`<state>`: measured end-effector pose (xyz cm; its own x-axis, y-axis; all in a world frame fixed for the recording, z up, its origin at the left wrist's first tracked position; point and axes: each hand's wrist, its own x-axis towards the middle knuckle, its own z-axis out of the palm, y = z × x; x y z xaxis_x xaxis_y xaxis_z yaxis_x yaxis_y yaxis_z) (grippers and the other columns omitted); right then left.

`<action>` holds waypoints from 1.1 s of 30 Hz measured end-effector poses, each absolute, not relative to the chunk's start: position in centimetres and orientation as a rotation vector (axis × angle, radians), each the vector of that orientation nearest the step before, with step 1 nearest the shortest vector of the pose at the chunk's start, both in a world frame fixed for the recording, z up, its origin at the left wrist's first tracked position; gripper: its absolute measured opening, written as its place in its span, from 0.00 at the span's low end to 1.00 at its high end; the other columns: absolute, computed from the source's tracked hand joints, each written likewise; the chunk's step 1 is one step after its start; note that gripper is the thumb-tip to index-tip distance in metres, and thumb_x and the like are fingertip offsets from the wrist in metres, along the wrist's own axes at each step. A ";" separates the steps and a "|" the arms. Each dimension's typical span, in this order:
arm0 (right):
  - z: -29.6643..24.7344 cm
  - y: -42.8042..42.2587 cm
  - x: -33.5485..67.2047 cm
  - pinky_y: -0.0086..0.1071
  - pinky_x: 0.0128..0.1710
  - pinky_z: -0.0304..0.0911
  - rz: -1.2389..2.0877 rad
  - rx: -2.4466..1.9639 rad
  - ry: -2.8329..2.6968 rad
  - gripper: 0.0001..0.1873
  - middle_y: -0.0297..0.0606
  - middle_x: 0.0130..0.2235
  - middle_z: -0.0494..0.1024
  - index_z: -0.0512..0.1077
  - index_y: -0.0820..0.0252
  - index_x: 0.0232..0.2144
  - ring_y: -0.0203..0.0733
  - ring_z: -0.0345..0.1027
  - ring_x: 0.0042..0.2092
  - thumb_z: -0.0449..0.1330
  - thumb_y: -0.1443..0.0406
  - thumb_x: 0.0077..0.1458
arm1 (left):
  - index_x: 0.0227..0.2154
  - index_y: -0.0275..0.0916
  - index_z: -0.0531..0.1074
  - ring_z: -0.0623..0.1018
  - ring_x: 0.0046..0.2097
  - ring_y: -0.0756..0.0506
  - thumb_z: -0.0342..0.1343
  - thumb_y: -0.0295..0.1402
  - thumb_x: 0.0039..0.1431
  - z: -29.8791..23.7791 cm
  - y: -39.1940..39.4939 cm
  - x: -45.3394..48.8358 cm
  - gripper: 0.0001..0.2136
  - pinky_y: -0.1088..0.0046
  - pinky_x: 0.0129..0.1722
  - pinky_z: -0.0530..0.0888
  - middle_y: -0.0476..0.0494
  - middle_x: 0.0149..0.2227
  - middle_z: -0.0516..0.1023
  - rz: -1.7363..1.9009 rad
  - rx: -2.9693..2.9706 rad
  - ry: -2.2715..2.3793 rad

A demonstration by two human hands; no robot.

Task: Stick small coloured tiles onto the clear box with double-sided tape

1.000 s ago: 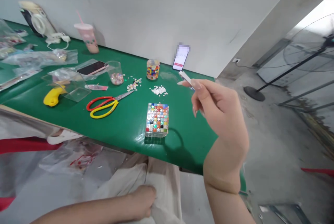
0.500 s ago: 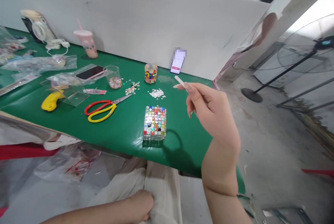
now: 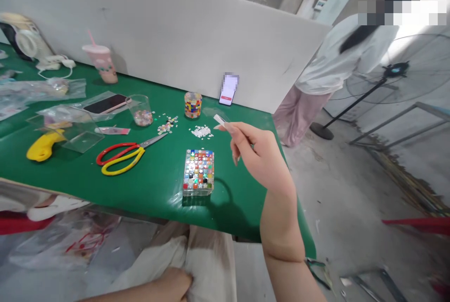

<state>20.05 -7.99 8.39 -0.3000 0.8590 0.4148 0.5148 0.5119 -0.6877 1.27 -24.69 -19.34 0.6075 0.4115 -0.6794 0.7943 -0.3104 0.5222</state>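
My right hand (image 3: 248, 145) is raised over the green table, thumb and fingers pinched on a slim white flat strip (image 3: 220, 119); its exact kind I cannot make out. Below and left of this hand sits a clear box (image 3: 198, 170), its top covered in rows of colourful tiles. Closer to the strip's tip lies a pile of small white pieces (image 3: 201, 131). A round jar with coloured mosaic (image 3: 193, 106) stands behind the pile. My left hand (image 3: 177, 283) rests on my lap at the bottom edge, its fingers hidden.
Red-and-yellow scissors (image 3: 121, 157), mixed tiles (image 3: 168, 125), a plastic cup of beads (image 3: 142, 117) and a yellow tool (image 3: 44, 145) lie leftward. A lit phone (image 3: 228, 90) leans on the white partition (image 3: 197, 34). Beyond the table's right end are a person (image 3: 316, 77) and a fan (image 3: 393, 70).
The view has swung to the right, so the table's things appear further left. More of the person behind the partition shows. My right hand keeps its pinch on the white strip.
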 end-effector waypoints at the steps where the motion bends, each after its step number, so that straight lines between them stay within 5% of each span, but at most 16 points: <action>1: 8.3 -8.0 20.0 0.30 0.25 0.51 0.550 -1.119 -1.969 0.18 0.27 0.19 0.62 0.73 0.60 0.34 0.31 0.59 0.22 0.47 0.59 0.68 | 0.41 0.32 0.75 0.79 0.45 0.41 0.57 0.33 0.62 -19.0 -24.6 1.1 0.09 0.54 0.48 0.75 0.39 0.42 0.80 -0.572 1.926 0.988; 5: 8.0 -7.9 19.9 0.30 0.24 0.49 0.557 -1.108 -1.980 0.19 0.28 0.20 0.64 0.71 0.59 0.29 0.31 0.60 0.22 0.48 0.59 0.67 | 0.42 0.31 0.75 0.79 0.48 0.37 0.51 0.27 0.63 -18.0 -24.3 0.7 0.10 0.51 0.50 0.73 0.32 0.44 0.80 -0.615 1.881 1.035; 8: 7.9 -7.8 19.7 0.30 0.24 0.49 0.568 -1.098 -1.982 0.20 0.28 0.20 0.63 0.70 0.59 0.27 0.30 0.58 0.21 0.48 0.58 0.67 | 0.39 0.33 0.74 0.79 0.46 0.42 0.52 0.30 0.65 -17.7 -23.1 0.1 0.08 0.56 0.49 0.74 0.39 0.42 0.80 -0.580 1.810 0.968; 11: 7.8 -7.7 19.6 0.29 0.24 0.50 0.563 -1.096 -1.978 0.20 0.27 0.19 0.62 0.71 0.60 0.28 0.30 0.56 0.21 0.48 0.58 0.67 | 0.34 0.34 0.73 0.77 0.32 0.48 0.50 0.36 0.67 -17.2 -21.2 -1.0 0.11 0.67 0.36 0.75 0.48 0.30 0.77 -0.541 1.695 0.882; 14: 7.8 -7.6 19.6 0.29 0.24 0.52 0.611 -1.081 -1.964 0.19 0.27 0.19 0.63 0.73 0.60 0.31 0.30 0.57 0.21 0.48 0.58 0.67 | 0.32 0.38 0.68 0.66 0.17 0.51 0.42 0.35 0.68 -15.3 -19.6 -2.1 0.13 0.75 0.21 0.67 0.56 0.17 0.64 -0.478 1.588 0.848; 21: 8.4 -7.9 20.6 0.26 0.24 0.54 0.730 -1.065 -1.907 0.17 0.25 0.18 0.64 0.75 0.58 0.33 0.28 0.58 0.21 0.49 0.58 0.67 | 0.34 0.43 0.56 0.59 0.14 0.53 0.43 0.40 0.65 -4.1 -16.4 -3.9 0.07 0.80 0.15 0.58 0.60 0.15 0.62 -0.142 1.357 0.734; 26: 9.2 -7.9 22.1 0.27 0.22 0.53 0.666 -1.135 -1.784 0.16 0.25 0.18 0.65 0.76 0.58 0.39 0.28 0.56 0.19 0.51 0.59 0.67 | 0.32 0.37 0.72 0.67 0.17 0.55 0.55 0.38 0.61 3.1 -12.6 -3.3 0.09 0.83 0.16 0.63 0.53 0.19 0.73 0.287 1.301 0.962; 33: 9.2 -7.4 22.8 0.26 0.23 0.55 0.672 -1.106 -1.820 0.16 0.25 0.17 0.65 0.76 0.57 0.40 0.28 0.57 0.20 0.49 0.59 0.68 | 0.29 0.38 0.76 0.70 0.17 0.58 0.59 0.33 0.61 9.3 -6.3 0.4 0.06 0.89 0.17 0.69 0.56 0.17 0.72 1.087 1.420 0.839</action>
